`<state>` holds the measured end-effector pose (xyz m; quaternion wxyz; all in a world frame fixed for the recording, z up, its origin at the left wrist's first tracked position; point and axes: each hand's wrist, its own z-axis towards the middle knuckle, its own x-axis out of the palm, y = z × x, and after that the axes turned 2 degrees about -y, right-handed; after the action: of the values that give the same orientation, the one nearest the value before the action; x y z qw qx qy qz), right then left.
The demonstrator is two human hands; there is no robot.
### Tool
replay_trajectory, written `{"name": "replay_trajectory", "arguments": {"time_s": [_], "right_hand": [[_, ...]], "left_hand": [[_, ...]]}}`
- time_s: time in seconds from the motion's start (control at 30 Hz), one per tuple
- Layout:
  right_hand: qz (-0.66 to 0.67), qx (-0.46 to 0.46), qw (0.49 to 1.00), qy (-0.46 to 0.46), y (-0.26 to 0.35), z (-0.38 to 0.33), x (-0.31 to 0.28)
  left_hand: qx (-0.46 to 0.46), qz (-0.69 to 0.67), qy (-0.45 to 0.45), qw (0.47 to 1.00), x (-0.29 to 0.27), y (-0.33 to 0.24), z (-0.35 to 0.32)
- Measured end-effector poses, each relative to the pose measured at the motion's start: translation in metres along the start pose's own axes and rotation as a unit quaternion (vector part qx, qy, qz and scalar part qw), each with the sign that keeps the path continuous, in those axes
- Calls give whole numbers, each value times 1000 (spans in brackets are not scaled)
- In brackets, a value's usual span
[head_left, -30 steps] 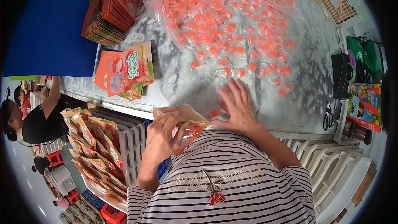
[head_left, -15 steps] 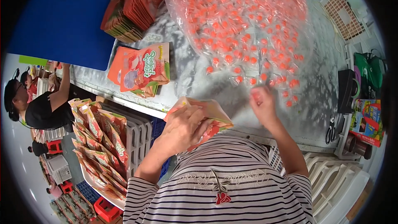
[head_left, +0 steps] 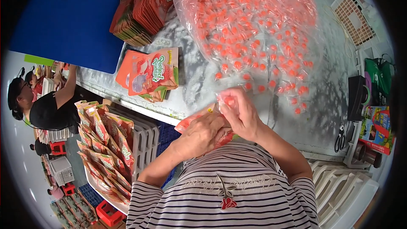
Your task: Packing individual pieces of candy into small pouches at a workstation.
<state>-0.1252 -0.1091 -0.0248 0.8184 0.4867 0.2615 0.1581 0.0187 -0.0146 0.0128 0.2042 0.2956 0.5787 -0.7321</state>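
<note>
My left hand [head_left: 199, 135] is closed round a red candy pouch [head_left: 186, 123], held at the table's near edge in front of my striped shirt. Above the pouch's mouth, my right hand [head_left: 243, 116] pinches a small clear-wrapped red candy [head_left: 229, 101] between thumb and fingers. Part of the pouch is hidden behind both hands. Just beyond them lies a heap of wrapped red candies [head_left: 254, 42], partly inside a large clear plastic bag [head_left: 193, 34]. To the left, several flat pouches [head_left: 154, 74] lie on the table.
Stacked pouches [head_left: 146, 15] stand at the back left beside a blue panel [head_left: 63, 17]. Left below the table, a white crate holds filled pouches [head_left: 106, 144]. Black scissors [head_left: 340, 139] lie at the right edge, near a plastic basket [head_left: 354, 15]. A co-worker [head_left: 46, 108] is at the far left.
My right hand has moved left from the candy heap to the pouch's mouth, bringing a wrapped candy. My left hand still holds the pouch, which sits slightly further right.
</note>
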Motion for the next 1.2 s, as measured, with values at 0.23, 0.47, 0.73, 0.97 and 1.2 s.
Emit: {"name": "replay_trajectory", "arguments": {"time_s": [0.23,0.47,0.73,0.97,1.2], "right_hand": [[-43,-32,995,87,0,-23,-9],[-102,92,982,130,35,-13,-24],[38,51,890,451,26,1,-39],[19,17,885,465,25,-9,-18],[-262,8,963,-57,-25,-52,-73]], "left_hand": [[-37,-31,-7,999,-3,9,0],[4,25,-22,999,0,7,-6],[108,1,-10,994,5,-14,-9],[143,-12,18,989,-7,-22,-12],[6,102,-36,994,-15,0,-2]]}}
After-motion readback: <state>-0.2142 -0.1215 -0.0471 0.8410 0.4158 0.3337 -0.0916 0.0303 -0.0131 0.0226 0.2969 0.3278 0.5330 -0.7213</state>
